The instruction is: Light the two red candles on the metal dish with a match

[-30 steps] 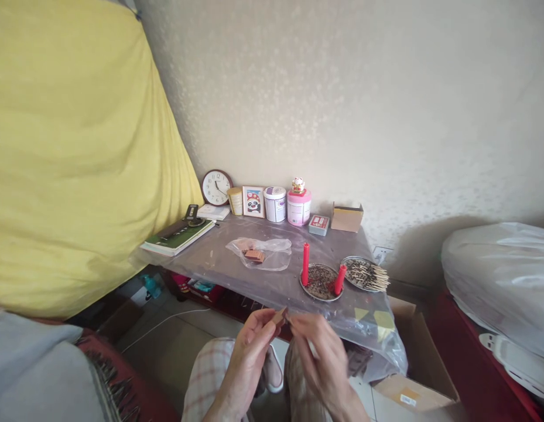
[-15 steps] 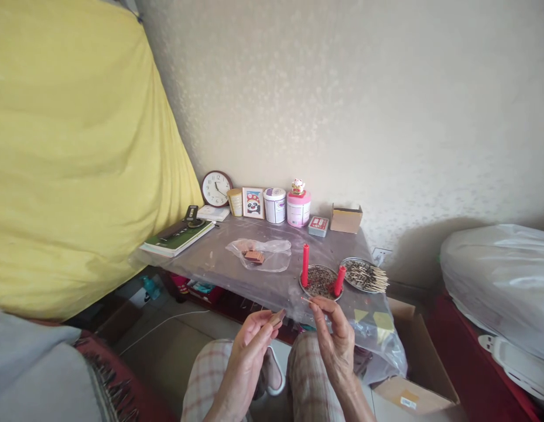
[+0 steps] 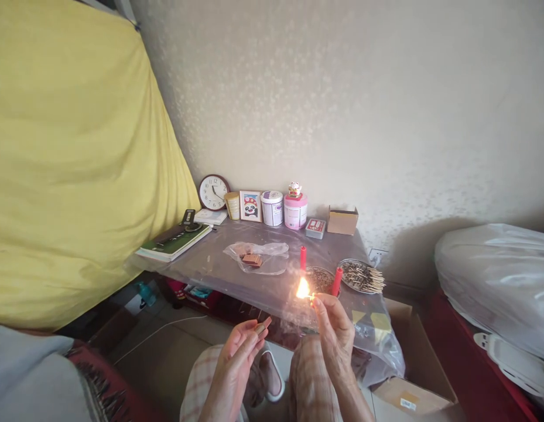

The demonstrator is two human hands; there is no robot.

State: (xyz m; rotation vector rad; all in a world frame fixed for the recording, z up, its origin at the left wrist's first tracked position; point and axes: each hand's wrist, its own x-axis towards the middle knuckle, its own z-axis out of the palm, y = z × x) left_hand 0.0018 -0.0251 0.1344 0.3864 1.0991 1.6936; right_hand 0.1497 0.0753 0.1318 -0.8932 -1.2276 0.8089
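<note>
Your right hand [image 3: 335, 329], nearer the two red candles [image 3: 337, 282], pinches a lit match [image 3: 311, 297] pointing leftward, its flame [image 3: 303, 288] on your side of them; left hand [image 3: 236, 353], lower and leftward, holds a small brown piece [image 3: 265, 324].

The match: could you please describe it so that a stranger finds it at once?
Start from the low table by the wall. At its near side, find the person's right hand. Its fingers pinch the match, the only stick with a flame, unlike the pale sticks farther right.
</note>
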